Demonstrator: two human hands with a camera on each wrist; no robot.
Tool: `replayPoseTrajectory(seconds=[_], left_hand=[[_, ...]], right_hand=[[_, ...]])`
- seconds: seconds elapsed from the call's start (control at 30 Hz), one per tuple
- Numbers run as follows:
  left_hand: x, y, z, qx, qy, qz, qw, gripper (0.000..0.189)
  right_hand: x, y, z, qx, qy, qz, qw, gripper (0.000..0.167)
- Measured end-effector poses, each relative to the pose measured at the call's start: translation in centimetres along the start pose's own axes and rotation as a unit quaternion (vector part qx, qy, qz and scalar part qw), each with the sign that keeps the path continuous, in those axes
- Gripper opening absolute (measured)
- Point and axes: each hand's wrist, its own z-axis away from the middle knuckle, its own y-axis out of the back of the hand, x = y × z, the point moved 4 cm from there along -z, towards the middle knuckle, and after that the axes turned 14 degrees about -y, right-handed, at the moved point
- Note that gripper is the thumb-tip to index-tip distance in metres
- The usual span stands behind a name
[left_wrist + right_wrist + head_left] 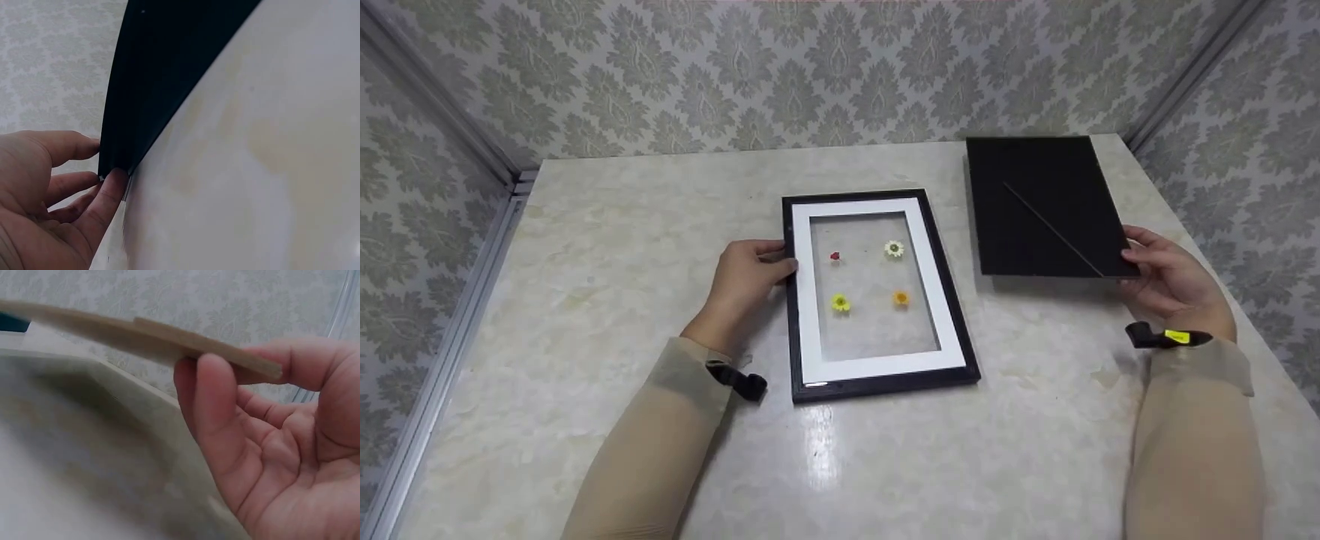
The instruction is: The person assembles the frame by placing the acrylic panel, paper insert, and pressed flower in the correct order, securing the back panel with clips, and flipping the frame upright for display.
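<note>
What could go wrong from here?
The right hand pinches the black board near one corner, so the board might tip or slip. If it swung left, it could knock the frame. The left hand holds the frame's left edge; a jolt there might shift the small flowers, if they are loose, which I cannot tell.

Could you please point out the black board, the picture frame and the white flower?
Black board (pixel 1048 206): head view, middle of its face.
Picture frame (pixel 885 384): head view, near black border.
White flower (pixel 894 248): head view, its centre.
</note>
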Motion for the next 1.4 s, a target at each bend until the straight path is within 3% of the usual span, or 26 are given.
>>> replayPoseTrajectory(seconds=[0.13,0.27,0.43,0.63,0.93,1.07,1.23,1.4], left_hand=[[-0.2,0.1,0.1,0.0,0.0,0.0,1.0,0.049],[-0.3,0.3,0.2,0.002,0.001,-0.002,1.0,0.048],[-0.2,0.2,0.1,0.0,0.003,-0.014,0.9999,0.046],[0.0,0.2,-0.2,-0.005,0.007,-0.029,0.9995,0.044],[0.3,0.8,-0.2,0.003,0.001,-0.01,0.9999,0.045],[0.2,0.8,-0.1,0.006,-0.005,-0.025,0.9997,0.043],[-0.3,0.2,-0.3,-0.009,-0.006,-0.03,0.9995,0.043],[-0.2,0.2,-0.4,-0.009,-0.014,-0.03,0.9994,0.044]], right_hand=[[0.1,-0.9,-0.6,-0.046,0.034,0.026,0.998,0.047],[0.5,-2.6,-1.3,-0.135,0.048,0.017,0.9895,0.053],[1.2,-5.3,-2.6,-0.22,0.027,0.006,0.9752,0.057],[2.8,-8.4,-4.5,-0.285,0.002,0.018,0.9583,0.06],[5.1,-12.1,-6.5,-0.294,-0.003,0.081,0.9525,0.1],[6.4,-13.9,-6.6,-0.29,-0.001,0.084,0.9532,0.107],[8.5,-15.2,-6.0,-0.233,0.01,0.124,0.9644,0.109],[10.2,-16.1,-5.8,-0.167,0.004,0.194,0.9667,0.116]])
